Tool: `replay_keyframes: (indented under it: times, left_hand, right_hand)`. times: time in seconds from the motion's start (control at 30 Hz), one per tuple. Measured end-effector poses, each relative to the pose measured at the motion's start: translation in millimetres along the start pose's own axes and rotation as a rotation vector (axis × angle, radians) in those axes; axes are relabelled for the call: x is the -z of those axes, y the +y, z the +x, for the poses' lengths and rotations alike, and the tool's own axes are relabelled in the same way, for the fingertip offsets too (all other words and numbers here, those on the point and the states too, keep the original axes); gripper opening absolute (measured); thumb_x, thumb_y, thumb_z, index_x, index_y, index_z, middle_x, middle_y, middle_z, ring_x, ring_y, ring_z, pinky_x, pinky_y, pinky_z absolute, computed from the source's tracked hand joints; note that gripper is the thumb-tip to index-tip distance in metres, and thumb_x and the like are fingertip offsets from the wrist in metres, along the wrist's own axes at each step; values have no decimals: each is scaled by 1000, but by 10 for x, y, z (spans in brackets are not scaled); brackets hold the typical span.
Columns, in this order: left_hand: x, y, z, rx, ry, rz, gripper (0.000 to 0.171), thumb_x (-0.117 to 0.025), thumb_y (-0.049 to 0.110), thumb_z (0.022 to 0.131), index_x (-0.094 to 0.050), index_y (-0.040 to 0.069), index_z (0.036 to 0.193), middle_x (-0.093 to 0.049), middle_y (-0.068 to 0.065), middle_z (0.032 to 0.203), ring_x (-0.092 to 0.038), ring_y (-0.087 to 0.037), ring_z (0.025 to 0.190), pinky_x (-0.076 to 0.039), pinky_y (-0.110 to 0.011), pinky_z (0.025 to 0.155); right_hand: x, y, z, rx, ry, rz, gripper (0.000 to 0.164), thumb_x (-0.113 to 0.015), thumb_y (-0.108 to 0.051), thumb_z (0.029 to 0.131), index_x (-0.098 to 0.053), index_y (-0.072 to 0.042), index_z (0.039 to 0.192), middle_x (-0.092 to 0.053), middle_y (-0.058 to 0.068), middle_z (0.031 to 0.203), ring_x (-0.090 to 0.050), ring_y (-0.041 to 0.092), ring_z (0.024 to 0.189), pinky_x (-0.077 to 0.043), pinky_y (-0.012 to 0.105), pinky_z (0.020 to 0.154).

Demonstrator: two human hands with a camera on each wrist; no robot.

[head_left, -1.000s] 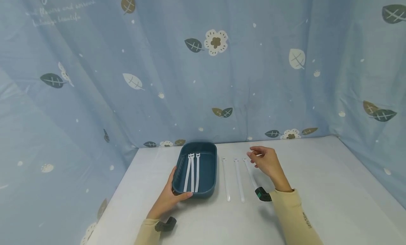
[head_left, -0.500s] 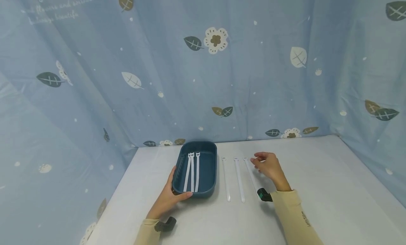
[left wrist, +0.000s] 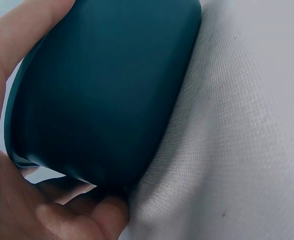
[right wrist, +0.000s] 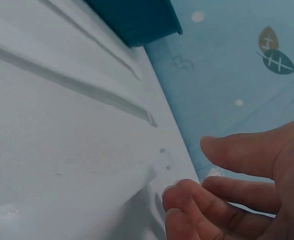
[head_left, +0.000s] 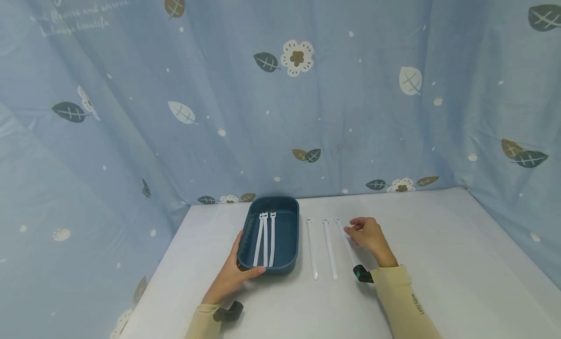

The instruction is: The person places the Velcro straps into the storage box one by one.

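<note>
My left hand (head_left: 229, 276) grips the near left corner of a dark blue plastic bin (head_left: 288, 239), thumb over its near rim and fingers around the left side. In the left wrist view the bin's outer wall (left wrist: 112, 90) fills much of the picture. Three white cable straps (head_left: 265, 241) with slotted heads lie inside. To the bin's right, three more rest side by side on the table: a left strap (head_left: 312, 251), a middle strap (head_left: 330, 251) and a slanted right strap (head_left: 345, 237). Close beside the right strap's head is my right hand (head_left: 369, 236), thumb and loosely bent fingers apart with nothing between them.
A white cloth covers the table (head_left: 460, 261). Behind it hangs a blue curtain (head_left: 350, 110) printed with leaves and flowers, which also runs down both sides. Each wrist carries a black camera mount, such as the one on the left (head_left: 229, 311).
My right hand has drawn back slightly toward me from the right strap's head, then shifted a little left again. My left hand and the bin have stayed in place.
</note>
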State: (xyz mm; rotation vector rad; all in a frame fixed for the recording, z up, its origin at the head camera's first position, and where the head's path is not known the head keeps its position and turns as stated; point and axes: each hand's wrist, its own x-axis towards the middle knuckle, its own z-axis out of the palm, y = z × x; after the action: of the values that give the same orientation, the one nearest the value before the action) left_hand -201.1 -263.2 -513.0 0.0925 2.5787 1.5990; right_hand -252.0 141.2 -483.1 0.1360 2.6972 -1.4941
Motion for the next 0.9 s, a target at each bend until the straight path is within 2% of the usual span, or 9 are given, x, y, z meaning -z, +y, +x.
replay_keyframes:
  times: [0.33,0.6,0.73,0.9]
  left_hand:
    - [-21,0,-7,11,-3,-3,120,-89,38,81,-3,43,165,-12,-9,175,-24,-42,158,-27,-69,122]
    - [-11,16,-7,17,6,11,119,-88,39,81,-3,46,164,-11,-7,176,-22,-41,159,-27,-69,122]
    - [-5,22,-2,10,4,29,120,-87,40,81,-2,42,165,-10,-9,176,-22,-43,158,-28,-70,121]
    - [-6,21,1,18,6,35,121,-88,40,81,-3,37,167,-12,-8,175,-24,-42,158,-29,-70,120]
  right_hand:
    - [-64,34,0,-28,2,-93,41,-73,-15,95,-64,12,125,-71,23,104,-66,18,74,-55,32,70]
    - [-68,33,-3,-17,8,-130,40,-74,-15,93,-66,11,122,-72,23,103,-66,21,78,-57,35,72]
    - [-72,36,1,-9,5,-138,40,-74,-14,92,-66,11,122,-73,22,102,-66,22,80,-57,36,73]
    - [-87,37,2,-15,-6,-134,40,-75,-12,90,-66,11,121,-73,18,96,-65,20,78,-54,32,70]
